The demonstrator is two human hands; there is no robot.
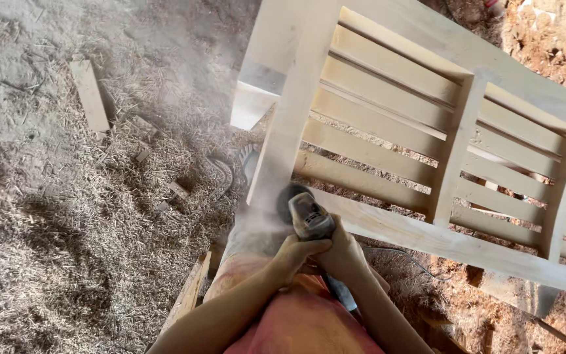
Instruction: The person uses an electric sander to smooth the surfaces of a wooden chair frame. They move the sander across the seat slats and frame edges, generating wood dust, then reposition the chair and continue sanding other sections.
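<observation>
We see a pale, cream-coloured wooden frame point(388, 131) with parallel slats across the upper right of the picture. The grinder point(309, 216) at centre is grey with a black disc. Tan shavings point(67, 229) cover the left; reddish-orange sawdust point(545, 39) lies upper right.

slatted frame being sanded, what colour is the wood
Pale, unfinished cream-beige wood on the slatted frame, clearest in the head view.

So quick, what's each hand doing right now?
Left hand: closed around the grinder.
Right hand: closed on the same grinder, its disc at the corner of the wooden frame.
</observation>
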